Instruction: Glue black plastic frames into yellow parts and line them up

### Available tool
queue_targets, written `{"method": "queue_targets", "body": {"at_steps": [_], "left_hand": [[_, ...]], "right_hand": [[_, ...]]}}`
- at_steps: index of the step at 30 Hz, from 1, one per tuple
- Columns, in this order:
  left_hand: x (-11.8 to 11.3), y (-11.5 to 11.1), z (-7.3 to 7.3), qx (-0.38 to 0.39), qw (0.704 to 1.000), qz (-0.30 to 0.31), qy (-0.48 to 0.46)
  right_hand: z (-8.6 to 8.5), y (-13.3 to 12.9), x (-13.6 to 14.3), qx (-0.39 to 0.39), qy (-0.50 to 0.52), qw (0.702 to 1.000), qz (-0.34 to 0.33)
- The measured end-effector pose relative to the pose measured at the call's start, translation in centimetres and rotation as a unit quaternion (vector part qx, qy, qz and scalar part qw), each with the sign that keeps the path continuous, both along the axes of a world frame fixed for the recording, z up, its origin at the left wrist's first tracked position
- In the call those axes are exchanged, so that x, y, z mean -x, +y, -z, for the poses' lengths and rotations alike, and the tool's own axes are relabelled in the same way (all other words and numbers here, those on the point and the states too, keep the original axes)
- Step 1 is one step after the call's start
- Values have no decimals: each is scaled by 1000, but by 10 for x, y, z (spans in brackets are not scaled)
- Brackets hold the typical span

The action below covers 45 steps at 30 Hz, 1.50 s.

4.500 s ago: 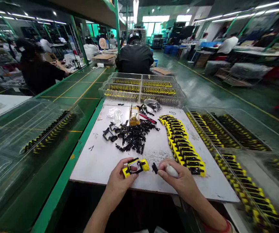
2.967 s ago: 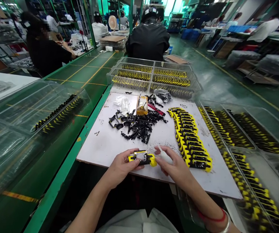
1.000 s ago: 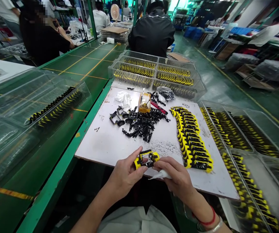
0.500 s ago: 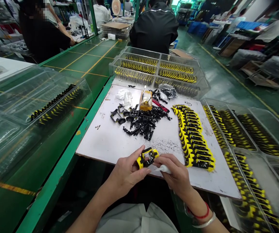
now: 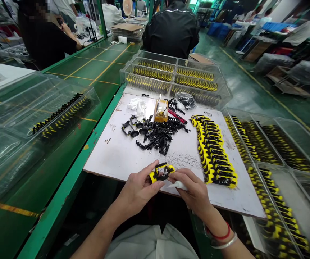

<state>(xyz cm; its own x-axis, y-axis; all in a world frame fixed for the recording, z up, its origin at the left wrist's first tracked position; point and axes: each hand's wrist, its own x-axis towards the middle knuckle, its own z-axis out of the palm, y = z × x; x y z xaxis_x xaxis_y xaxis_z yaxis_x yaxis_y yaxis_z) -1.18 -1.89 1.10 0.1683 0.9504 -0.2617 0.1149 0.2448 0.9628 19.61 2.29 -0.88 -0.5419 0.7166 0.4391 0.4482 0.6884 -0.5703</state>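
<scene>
Between my hands, over the front edge of the white board [image 5: 109,154], is a yellow and black part [image 5: 161,172] with an open frame. My left hand [image 5: 138,187] grips its left end between thumb and fingers. My right hand [image 5: 194,185] holds a white nozzle-tipped tube [image 5: 180,185], its tip pointing left, and its fingertips touch the part's right end. Farther back on the board lies a pile of black pieces [image 5: 162,135]. A row of yellow and black parts [image 5: 215,154] stands to the right.
Clear trays of parts stand behind the board [image 5: 176,77], at right [image 5: 284,165] and at left [image 5: 90,95]. An orange container [image 5: 161,113], red tweezers [image 5: 178,117] and white tissue [image 5: 138,108] lie on the board. A person in black [image 5: 171,30] sits ahead.
The yellow and black part has turned slightly in my fingers, so its frame opening shows more. The tube remains in my right hand. The view has shifted a little.
</scene>
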Motion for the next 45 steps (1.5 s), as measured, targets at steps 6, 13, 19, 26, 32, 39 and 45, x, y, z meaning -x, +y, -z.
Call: {"method": "queue_targets", "body": {"at_steps": [6, 13, 19, 26, 32, 39, 45], "left_hand": [[-3, 13, 3, 97, 976, -36, -191], [-2, 24, 2, 114, 952, -4, -285], [-1, 30, 6, 129, 948, 3, -289], [-2, 32, 12, 152, 948, 3, -280], [-2, 33, 13, 182, 951, -18, -249], [3, 31, 11, 185, 951, -44, -245], [0, 28, 2, 176, 956, -29, -233]], "right_hand": [[-14, 13, -2, 112, -67, 990, -53], [-11, 24, 0, 112, -97, 988, -49], [-12, 25, -1, 101, -126, 985, -52], [-14, 28, -3, 111, -178, 975, -77], [-20, 36, 2, 161, -159, 971, -77], [-20, 25, 2, 402, 25, 908, 113], [-19, 12, 9, 561, 78, 819, 96]]}}
